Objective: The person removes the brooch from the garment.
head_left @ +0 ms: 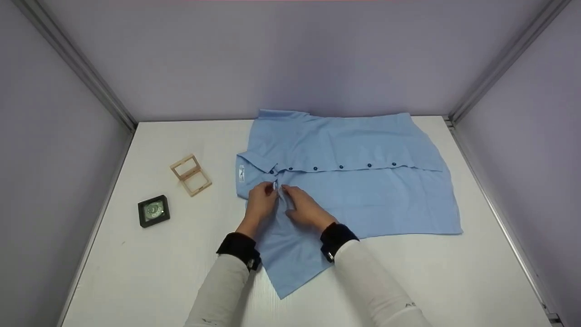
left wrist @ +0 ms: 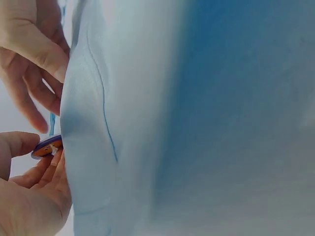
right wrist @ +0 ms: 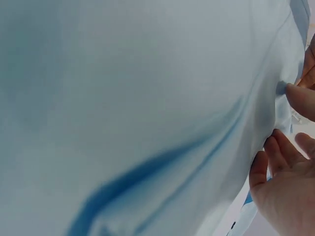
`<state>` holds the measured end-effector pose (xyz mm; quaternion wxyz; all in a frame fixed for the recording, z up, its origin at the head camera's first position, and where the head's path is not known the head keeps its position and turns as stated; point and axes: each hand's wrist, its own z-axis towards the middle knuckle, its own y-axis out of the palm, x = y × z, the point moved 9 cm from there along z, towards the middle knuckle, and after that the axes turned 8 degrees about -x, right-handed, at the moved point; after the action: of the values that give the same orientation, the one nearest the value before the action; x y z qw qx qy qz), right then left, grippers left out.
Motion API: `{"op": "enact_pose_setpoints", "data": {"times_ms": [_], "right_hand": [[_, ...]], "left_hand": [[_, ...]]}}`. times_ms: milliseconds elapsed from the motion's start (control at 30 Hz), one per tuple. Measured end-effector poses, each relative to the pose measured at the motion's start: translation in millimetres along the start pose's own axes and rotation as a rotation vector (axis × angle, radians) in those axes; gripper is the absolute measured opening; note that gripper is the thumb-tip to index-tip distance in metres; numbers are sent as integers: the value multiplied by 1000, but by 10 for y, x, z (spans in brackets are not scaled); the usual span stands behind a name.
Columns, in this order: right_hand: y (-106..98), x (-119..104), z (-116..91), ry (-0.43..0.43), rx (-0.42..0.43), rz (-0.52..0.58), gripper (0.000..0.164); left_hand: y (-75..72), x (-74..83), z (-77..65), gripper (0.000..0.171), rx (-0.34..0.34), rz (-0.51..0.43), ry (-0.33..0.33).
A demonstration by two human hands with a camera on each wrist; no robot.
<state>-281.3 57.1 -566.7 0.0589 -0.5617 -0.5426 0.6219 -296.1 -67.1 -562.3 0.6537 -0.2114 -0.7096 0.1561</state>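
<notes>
At the counter (head_left: 131, 268), the left hand (head_left: 261, 202) pinches a disc (left wrist: 47, 146) and the right hand (head_left: 306, 209) the shirt (head_left: 363, 195), whose slack cloth, slipping, could dislodge the disc.

A hand could pass between the wooden frame (head_left: 190, 174) and blue shirt (head_left: 376, 200). The back wall (head_left: 295, 59) blocks the far side.

A white counter (head_left: 109, 268) stands between pale greyish-lavender side walls (head_left: 526, 141) and a matching back wall (head_left: 290, 54); grey metal posts (head_left: 84, 68) line both far corners.
</notes>
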Motion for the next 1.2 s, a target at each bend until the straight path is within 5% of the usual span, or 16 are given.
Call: {"op": "enact_pose_setpoints", "data": {"times_ms": [367, 767, 1200], "right_hand": [[17, -43, 17, -13, 25, -86, 63], [60, -66, 13, 34, 13, -169, 64], [66, -109, 35, 40, 13, -221, 62]], "left_hand": [[-30, -175, 35, 28, -1, -159, -84], [4, -351, -1, 24, -2, -461, -176], [25, -385, 21, 21, 1, -550, -166]]}}
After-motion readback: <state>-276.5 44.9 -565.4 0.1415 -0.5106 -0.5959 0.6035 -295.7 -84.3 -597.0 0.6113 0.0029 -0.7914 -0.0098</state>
